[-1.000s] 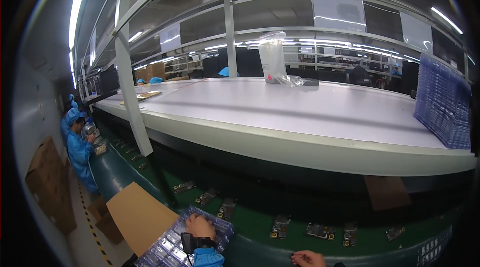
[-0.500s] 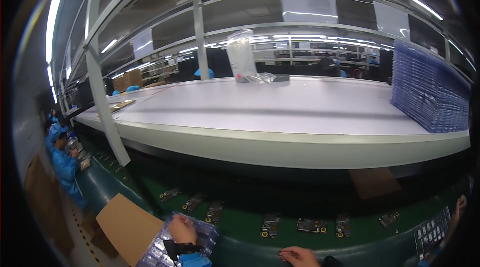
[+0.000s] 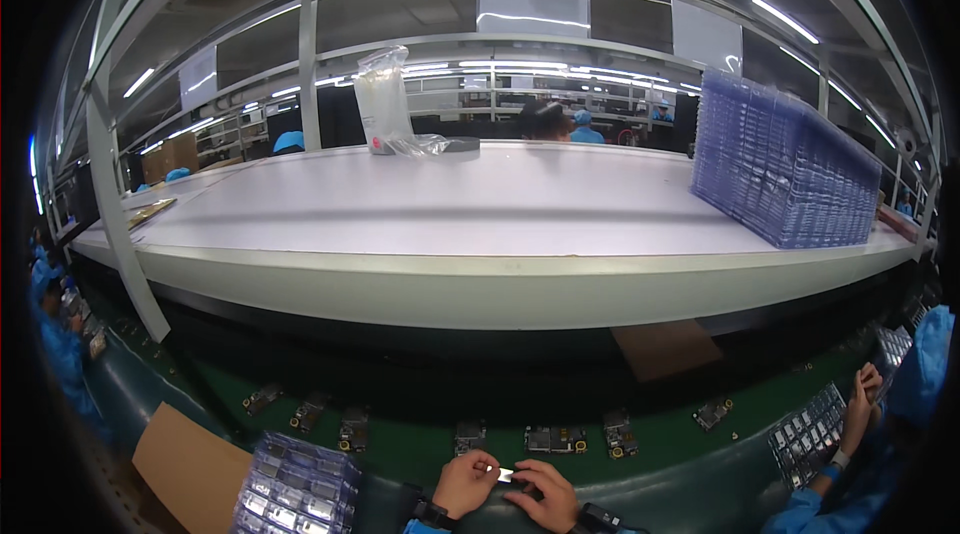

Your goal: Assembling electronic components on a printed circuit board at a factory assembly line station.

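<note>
My left hand (image 3: 464, 488) is closed in a pinch on a small flat silver-white piece (image 3: 505, 475). From the other side, my right hand (image 3: 550, 499) has its fingertips at the piece's right end, its thumb apart below. Just beyond both hands, a circuit board (image 3: 470, 437) lies on the green conveyor belt (image 3: 420, 424), and another circuit board (image 3: 555, 439) is to its right. Left of my hands is a stack of clear plastic trays (image 3: 297, 484) with small silver parts in the compartments.
Brown cardboard (image 3: 190, 469) is left of the trays. A white shelf (image 3: 480, 284) spans above the belt, carrying a tall stack of bluish plastic trays (image 3: 785, 164) and a clear bag (image 3: 385, 104). At right, a co-worker's hand (image 3: 862, 399) is beside another filled tray (image 3: 810, 434).
My left hand has left the tray stack and come rightward to meet my right hand, now with the small silver piece in it. The view has turned right, showing more of the co-worker.
</note>
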